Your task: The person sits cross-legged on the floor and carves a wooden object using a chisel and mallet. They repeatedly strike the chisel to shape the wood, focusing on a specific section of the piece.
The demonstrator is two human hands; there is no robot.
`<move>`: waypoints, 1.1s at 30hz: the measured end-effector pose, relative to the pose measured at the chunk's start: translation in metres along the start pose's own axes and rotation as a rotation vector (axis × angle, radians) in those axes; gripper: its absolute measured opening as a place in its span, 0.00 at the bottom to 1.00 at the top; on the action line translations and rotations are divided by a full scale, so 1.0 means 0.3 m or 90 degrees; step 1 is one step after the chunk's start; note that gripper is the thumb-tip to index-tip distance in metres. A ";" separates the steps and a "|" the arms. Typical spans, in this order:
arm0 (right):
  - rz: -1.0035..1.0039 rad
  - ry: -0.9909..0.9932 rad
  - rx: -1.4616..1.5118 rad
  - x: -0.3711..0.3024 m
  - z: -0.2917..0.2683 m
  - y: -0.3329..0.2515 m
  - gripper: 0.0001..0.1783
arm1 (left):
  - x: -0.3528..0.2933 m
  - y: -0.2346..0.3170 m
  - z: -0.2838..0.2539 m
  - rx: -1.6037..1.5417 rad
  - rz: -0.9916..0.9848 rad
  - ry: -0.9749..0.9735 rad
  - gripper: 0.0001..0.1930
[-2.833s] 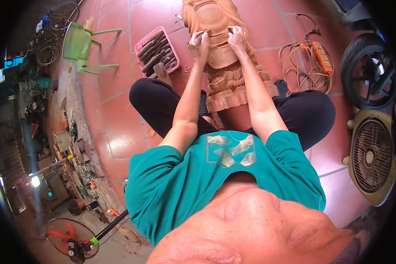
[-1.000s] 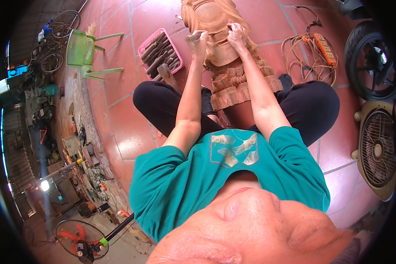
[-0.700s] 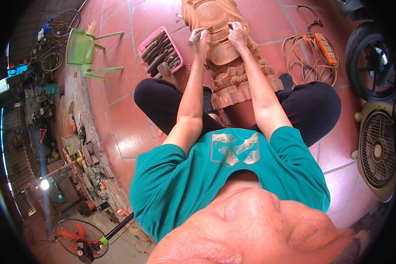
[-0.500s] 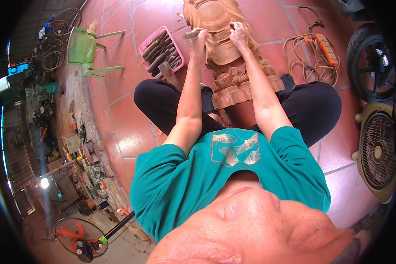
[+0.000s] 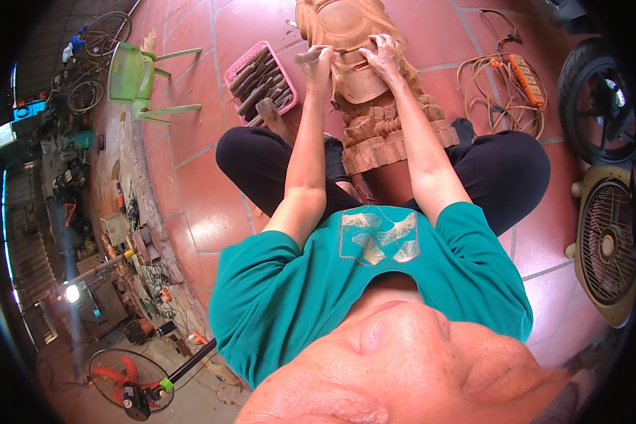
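A carved wooden figure lies on the floor between my crossed legs, its upper end cut off by the top of the picture. At its left edge my left hand is closed around the wooden handle of what looks like a chisel. The blade end is too small to make out. My right hand rests on the carving's right part with its fingers spread and bent, the tips touching the wood. Nothing shows in it.
Left of the carving stands a pink basket full of wood-handled tools, a wooden mallet beside it. A green plastic chair lies farther left. On the right are an orange power strip with coiled cord, a wheel and a fan.
My right hand's fingers have spread from a closer bunch and shifted slightly left on the carving. The left hand keeps its grip and has barely moved.
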State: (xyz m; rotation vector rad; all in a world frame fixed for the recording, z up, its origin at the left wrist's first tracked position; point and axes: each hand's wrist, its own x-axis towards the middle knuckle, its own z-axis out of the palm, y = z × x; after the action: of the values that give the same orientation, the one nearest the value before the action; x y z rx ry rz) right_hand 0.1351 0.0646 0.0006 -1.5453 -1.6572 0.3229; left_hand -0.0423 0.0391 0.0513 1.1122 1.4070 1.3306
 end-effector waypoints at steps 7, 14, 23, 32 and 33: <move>0.002 -0.004 0.018 -0.003 0.017 0.005 0.26 | 0.011 -0.046 0.014 -0.098 0.122 0.120 0.07; 0.030 0.005 -0.011 -0.001 0.007 0.014 0.27 | -0.014 -0.010 0.033 -0.062 0.043 0.050 0.06; -0.010 0.011 0.000 0.000 0.018 0.023 0.26 | 0.026 -0.060 0.021 -0.149 0.085 0.142 0.05; 0.036 -0.001 -0.001 -0.006 -0.011 -0.008 0.26 | -0.006 -0.045 0.038 -0.113 0.011 0.122 0.07; 0.042 -0.002 -0.003 -0.006 -0.012 -0.012 0.26 | 0.002 -0.034 0.025 -0.110 -0.009 0.111 0.07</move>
State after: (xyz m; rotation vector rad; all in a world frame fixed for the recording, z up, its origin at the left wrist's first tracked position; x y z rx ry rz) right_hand 0.1349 0.0609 0.0044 -1.6060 -1.6137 0.3564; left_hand -0.0354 0.0412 0.0407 0.8880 1.3901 1.5378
